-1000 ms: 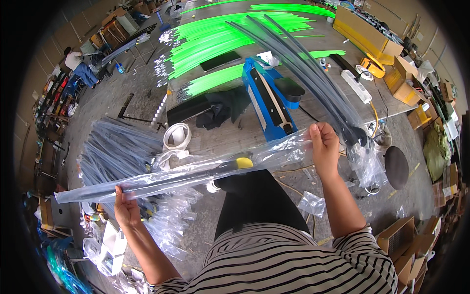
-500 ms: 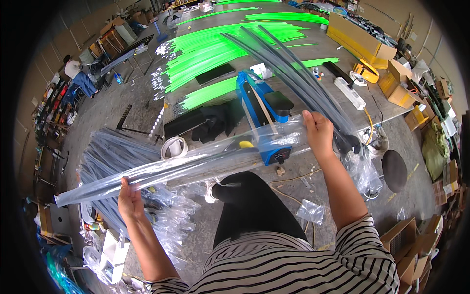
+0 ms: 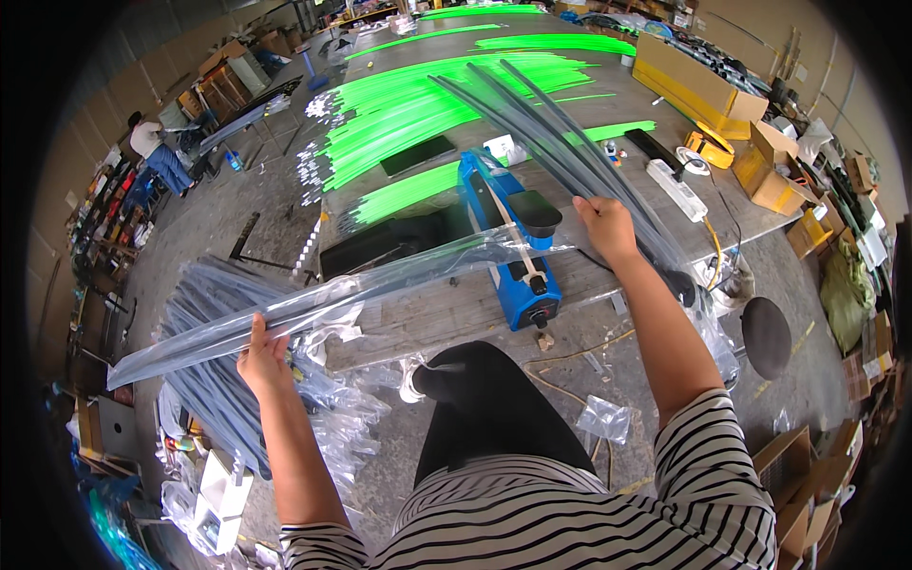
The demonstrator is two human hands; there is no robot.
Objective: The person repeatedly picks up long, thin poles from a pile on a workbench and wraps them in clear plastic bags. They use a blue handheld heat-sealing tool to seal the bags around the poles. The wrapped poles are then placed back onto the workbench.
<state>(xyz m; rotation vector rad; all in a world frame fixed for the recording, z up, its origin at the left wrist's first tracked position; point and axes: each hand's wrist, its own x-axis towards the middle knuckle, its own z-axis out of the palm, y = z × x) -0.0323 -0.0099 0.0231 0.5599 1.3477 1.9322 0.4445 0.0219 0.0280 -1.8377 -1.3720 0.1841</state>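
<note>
My left hand (image 3: 266, 366) grips a long clear plastic sleeve (image 3: 190, 356) near its left end, with dark grey strips inside. The sleeve stretches to the right, and its flat right end lies over the blue heat sealer (image 3: 527, 294) at the table's front edge. Above the sealer's right side, just beyond the black pad on its arm (image 3: 534, 211), my right hand (image 3: 611, 228) is closed, apart from the sleeve. What its fingers hold, if anything, is hidden. A bundle of bagged grey strips (image 3: 570, 142) lies behind my right hand.
Bright green strips (image 3: 408, 114) cover much of the table. A heap of bagged grey strips (image 3: 223, 294) sits at the left. A power strip (image 3: 676, 190), yellow tape dispenser (image 3: 711, 147) and cardboard boxes (image 3: 698, 85) stand at the right. A person (image 3: 157, 152) works far left.
My right hand has come off the sleeve and moved up slightly left. The sleeve's right end has dropped onto the sealer, while my left hand keeps its hold and shifts a little right.
</note>
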